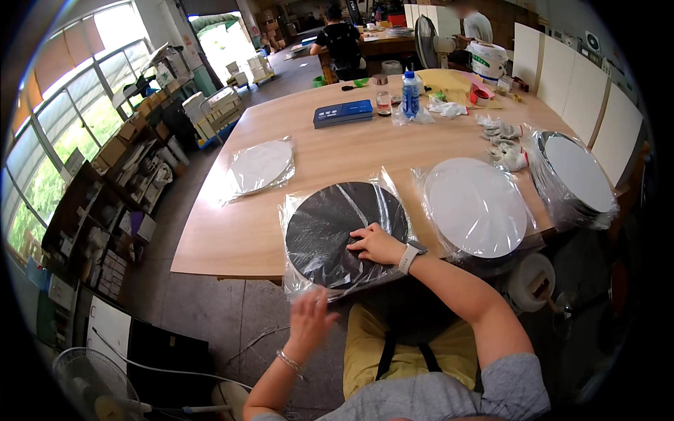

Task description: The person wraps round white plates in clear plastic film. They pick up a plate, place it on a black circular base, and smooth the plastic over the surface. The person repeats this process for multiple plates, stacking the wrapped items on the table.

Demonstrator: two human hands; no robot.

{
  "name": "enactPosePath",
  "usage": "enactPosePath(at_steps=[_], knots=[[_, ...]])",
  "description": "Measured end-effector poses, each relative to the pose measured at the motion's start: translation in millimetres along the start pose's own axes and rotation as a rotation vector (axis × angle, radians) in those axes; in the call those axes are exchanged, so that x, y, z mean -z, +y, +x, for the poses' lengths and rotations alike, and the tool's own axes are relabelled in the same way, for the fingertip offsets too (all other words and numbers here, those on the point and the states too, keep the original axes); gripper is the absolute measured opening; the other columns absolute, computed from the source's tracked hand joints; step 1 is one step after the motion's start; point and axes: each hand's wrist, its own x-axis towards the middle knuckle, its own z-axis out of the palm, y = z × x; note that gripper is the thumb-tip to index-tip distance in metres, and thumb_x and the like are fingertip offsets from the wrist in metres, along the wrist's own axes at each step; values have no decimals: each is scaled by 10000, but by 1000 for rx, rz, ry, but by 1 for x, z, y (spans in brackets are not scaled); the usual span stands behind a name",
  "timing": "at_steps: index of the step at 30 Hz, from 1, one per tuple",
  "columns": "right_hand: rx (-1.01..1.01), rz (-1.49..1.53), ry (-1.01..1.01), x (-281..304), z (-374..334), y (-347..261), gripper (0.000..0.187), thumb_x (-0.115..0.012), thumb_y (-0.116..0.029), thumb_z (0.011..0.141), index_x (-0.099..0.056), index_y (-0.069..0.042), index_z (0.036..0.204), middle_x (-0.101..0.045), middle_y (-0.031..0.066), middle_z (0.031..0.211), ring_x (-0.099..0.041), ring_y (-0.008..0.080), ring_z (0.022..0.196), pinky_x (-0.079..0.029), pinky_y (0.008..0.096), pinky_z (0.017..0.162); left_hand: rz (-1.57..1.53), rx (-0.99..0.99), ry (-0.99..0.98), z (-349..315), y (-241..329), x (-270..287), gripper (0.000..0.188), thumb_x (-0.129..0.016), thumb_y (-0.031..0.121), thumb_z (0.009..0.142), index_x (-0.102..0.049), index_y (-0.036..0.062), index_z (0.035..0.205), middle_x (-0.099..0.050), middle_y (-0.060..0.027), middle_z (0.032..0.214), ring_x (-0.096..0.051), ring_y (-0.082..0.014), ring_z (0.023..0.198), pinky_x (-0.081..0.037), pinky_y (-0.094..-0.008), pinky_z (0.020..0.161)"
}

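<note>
A round black disc in a clear plastic bag lies at the table's near edge, in front of me. My right hand rests on the disc through the film, its fingers stretched out and apart and holding nothing. Just off the bag's lower left corner is my left hand, smeared by motion, so its fingers cannot be read. To the right lies a white disc in clear film. Another bagged white disc is at the left side of the table.
More bagged discs are stacked at the right edge. Farther back on the table are work gloves, a blue box, a blue bottle and red tape. A white bucket stands below right. Two people are in the background.
</note>
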Motion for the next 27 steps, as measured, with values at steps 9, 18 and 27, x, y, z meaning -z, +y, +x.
enactPosePath(at_steps=[9,18,27], knots=[[148,222,340,18,-8,-7,316,-668,-192,783,-648,-91,1083,-570,104,1173,-516,297,1026,-407,370,925,24,-26,-318,-27,0,15,328,-605,106,790,-595,141,1115,-602,-78,954,-595,-243,858,-493,-361,692],[172,-93,180,30,-64,-37,76,-646,-163,748,-634,-107,797,-548,31,843,-546,213,896,-482,325,759,-82,111,-646,86,-46,10,241,-610,143,807,-617,87,1041,-619,-167,997,-611,-336,879,-498,-407,733],[365,-228,338,26,-124,-54,69,-575,-81,770,-626,-58,811,-554,14,780,-568,186,783,-506,283,622,-358,-209,-790,92,-32,-49,433,-663,263,793,-589,74,1176,-475,-136,1336,-455,-331,1176,-362,-396,997]])
